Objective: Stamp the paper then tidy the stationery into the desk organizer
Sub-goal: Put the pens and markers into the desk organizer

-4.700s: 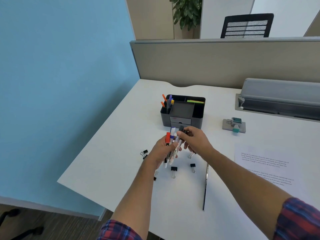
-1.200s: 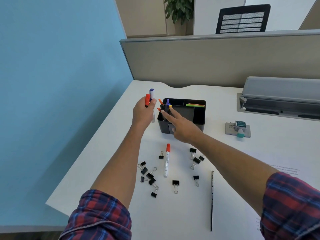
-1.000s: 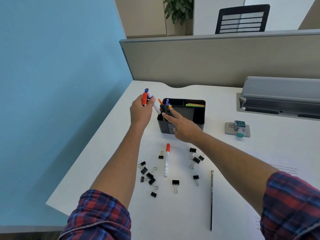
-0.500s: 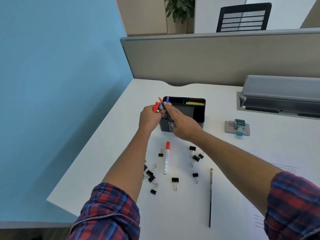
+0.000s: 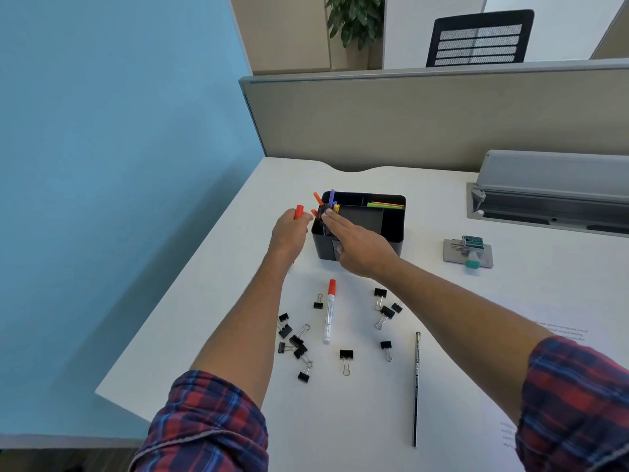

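printed text on paper, stamp pad, all illegible

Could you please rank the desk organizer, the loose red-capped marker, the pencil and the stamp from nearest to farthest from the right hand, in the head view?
From the right hand:
1. Desk organizer, directly under the fingers.
2. Red-capped marker, lying just toward the person.
3. Stamp, off to the right.
4. Pencil, near the desk's front edge.

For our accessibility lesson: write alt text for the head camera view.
A person's left hand holds a red-capped marker beside a black desk organizer, while the right hand reaches into its pen compartment. Another marker, binder clips and a pencil lie on the white desk.
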Motion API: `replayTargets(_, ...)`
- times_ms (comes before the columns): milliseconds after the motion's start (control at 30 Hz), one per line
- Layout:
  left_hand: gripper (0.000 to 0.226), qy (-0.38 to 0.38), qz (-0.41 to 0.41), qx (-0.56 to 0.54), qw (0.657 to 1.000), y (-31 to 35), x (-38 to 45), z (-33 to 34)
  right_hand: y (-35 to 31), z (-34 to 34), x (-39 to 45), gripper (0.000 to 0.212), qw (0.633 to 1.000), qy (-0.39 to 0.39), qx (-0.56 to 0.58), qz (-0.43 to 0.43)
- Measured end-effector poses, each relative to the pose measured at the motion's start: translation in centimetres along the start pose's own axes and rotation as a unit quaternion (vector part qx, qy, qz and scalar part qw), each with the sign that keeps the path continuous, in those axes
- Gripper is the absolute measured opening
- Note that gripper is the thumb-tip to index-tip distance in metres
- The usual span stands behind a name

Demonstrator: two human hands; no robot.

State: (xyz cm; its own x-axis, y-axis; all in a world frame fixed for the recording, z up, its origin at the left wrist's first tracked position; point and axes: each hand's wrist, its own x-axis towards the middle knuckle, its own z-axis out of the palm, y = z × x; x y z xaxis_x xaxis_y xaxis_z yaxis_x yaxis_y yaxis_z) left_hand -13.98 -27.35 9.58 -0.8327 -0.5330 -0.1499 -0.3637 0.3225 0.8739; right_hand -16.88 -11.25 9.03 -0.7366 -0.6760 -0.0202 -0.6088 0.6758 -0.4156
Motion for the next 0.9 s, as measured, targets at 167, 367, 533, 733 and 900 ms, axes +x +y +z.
replayTargets(167, 0.024, 0.081, 0.087, 0.031, 0.992, 1.0, 0.4, -1.3, 0.4, 0.1, -0.3, 0.086, 0.999, 0.009, 0.047, 0.017)
replayTargets(367, 0.026, 0.094, 0.152, 0.031, 0.983, 1.9, 0.2, -1.5, 1.2, 0.6, -0.9, 0.089, 0.998, 0.008, 0.046, 0.033)
replayTargets(533, 0.021, 0.13, 0.2, 0.033, 0.971, 1.8, -0.8, -0.8, 1.6, 2.2, -2.0, 0.089, 0.999, 0.014, 0.009, 0.029)
replayTargets(733, 0.032, 0.134, 0.246, 0.083, 0.956, 1.6, -1.2, -0.5, 2.8, 3.7, -3.3, 0.082, 1.0, 0.007, -0.001, -0.001)
replayTargets(900, 0.039, 0.126, 0.251, 0.166, 0.945, 0.4, -1.0, -0.1, 3.0, 3.3, -3.1, 0.082, 1.0, 0.002, 0.018, 0.0)
